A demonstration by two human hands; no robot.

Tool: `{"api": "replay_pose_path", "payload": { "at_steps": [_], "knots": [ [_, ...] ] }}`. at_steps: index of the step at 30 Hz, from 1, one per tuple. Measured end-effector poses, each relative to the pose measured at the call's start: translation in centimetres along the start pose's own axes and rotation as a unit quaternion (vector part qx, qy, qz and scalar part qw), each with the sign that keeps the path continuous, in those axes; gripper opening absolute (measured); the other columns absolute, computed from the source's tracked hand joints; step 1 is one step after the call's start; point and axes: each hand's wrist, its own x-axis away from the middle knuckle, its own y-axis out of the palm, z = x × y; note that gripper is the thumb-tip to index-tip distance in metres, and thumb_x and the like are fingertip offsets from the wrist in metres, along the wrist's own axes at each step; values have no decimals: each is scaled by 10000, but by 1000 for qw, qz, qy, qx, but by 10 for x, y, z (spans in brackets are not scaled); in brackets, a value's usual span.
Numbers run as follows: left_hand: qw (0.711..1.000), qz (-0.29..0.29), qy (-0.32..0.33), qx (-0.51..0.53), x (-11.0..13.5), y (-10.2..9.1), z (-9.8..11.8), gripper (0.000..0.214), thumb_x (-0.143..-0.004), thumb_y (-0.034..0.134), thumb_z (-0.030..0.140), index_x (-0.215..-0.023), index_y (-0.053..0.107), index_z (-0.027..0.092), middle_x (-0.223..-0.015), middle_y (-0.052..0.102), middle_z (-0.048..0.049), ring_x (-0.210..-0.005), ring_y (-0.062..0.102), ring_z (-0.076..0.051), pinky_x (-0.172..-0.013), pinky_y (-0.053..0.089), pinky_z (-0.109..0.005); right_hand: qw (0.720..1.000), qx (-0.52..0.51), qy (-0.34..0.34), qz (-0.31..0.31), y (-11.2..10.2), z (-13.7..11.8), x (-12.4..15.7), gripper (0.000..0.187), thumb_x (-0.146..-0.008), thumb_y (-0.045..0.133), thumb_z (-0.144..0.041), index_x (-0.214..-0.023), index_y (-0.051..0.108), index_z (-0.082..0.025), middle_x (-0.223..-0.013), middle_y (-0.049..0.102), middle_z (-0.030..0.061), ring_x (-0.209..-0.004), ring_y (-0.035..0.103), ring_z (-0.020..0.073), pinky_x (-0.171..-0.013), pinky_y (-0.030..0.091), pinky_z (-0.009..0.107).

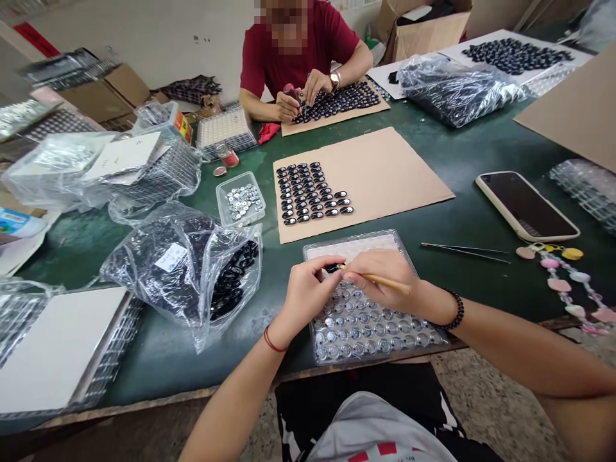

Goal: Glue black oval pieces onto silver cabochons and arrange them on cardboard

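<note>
My left hand pinches a small black oval piece between thumb and fingers, above a clear plastic tray. Closed round a thin wooden-handled stick, my right hand brings its tip to the black piece, where a bit of yellow shows. Rows of round clear pieces fill the front of the tray; both hands partly cover its back. Just beyond lies a cardboard sheet with rows of similar black pieces on its left side.
Left of the cardboard are an open plastic box of small silvery discs and a bag of black pieces. Tweezers, a phone and its beaded strap lie right. Across the table a person works over another filled cardboard sheet.
</note>
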Motion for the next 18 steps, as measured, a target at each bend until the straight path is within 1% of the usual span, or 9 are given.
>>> {"api": "replay_pose_path", "payload": {
  "at_steps": [4, 7, 9, 10, 12, 13, 14, 15, 18],
  "knots": [
    [1000, 10, -14, 20, 0, 1, 0, 223, -721, 601, 285, -875, 699, 157, -467, 435, 41, -446, 294, -65, -447, 246, -206, 1000, 5, -17, -22, 3, 0, 3, 156, -866, 451, -220, -773, 566, -171, -700, 622, 43, -681, 575, 121, -630, 449, 253],
    [999, 8, -15, 42, 1, 2, -1, 213, -712, 616, 283, -852, 698, 145, -467, 429, 38, -446, 287, -62, -439, 234, -206, 999, -43, 8, -15, 2, -2, 1, 159, -864, 461, -252, -771, 566, -176, -682, 604, 38, -672, 564, 124, -628, 447, 257],
    [998, 0, -18, 64, 1, 3, -1, 222, -706, 627, 306, -836, 697, 140, -463, 420, 38, -439, 273, -58, -428, 218, -206, 989, -121, 79, -6, 0, -2, -3, 186, -871, 448, -286, -761, 552, -177, -645, 574, 19, -610, 543, 110, -585, 439, 245],
    [997, -5, -20, 75, 1, 4, -2, 231, -702, 633, 321, -830, 696, 140, -457, 411, 40, -435, 266, -57, -424, 210, -207, 975, -179, 133, -6, -2, -1, -5, 225, -883, 418, -310, -743, 534, -177, -628, 557, 11, -569, 528, 101, -552, 433, 236],
    [996, -16, -29, 86, 1, 4, -2, 246, -696, 640, 344, -831, 696, 146, -444, 388, 45, -426, 257, -56, -423, 201, -210, 921, -301, 246, -6, -4, 3, -10, 330, -910, 321, -362, -675, 465, -179, -600, 519, -3, -507, 502, 88, -499, 420, 227],
    [995, -18, -35, 87, 1, 4, -1, 250, -695, 641, 350, -839, 696, 153, -439, 379, 48, -424, 255, -57, -424, 200, -211, 892, -345, 290, -4, -5, 5, -12, 365, -917, 280, -382, -647, 425, -183, -585, 497, -10, -486, 487, 84, -481, 411, 225],
    [995, -19, -39, 85, 0, 3, -1, 254, -695, 640, 352, -852, 696, 160, -437, 374, 50, -425, 257, -59, -428, 203, -212, 873, -367, 321, 1, -5, 8, -14, 373, -916, 265, -393, -638, 402, -185, -577, 480, -16, -477, 474, 82, -474, 404, 223],
    [996, -17, -41, 83, 0, 3, -1, 259, -697, 639, 353, -869, 696, 169, -439, 377, 50, -428, 262, -61, -433, 210, -213, 868, -362, 339, 5, -5, 9, -15, 353, -908, 292, -395, -650, 407, -184, -584, 473, -20, -484, 467, 82, -476, 400, 222],
    [997, 4, -27, 75, 0, 1, 1, 273, -696, 640, 345, -912, 696, 188, -451, 392, 49, -445, 266, -69, -448, 222, -216, 898, -287, 331, -29, -2, 12, -16, 154, -834, 488, -330, -794, 503, -182, -726, 542, 4, -627, 518, 107, -561, 430, 233]
  ]
}}
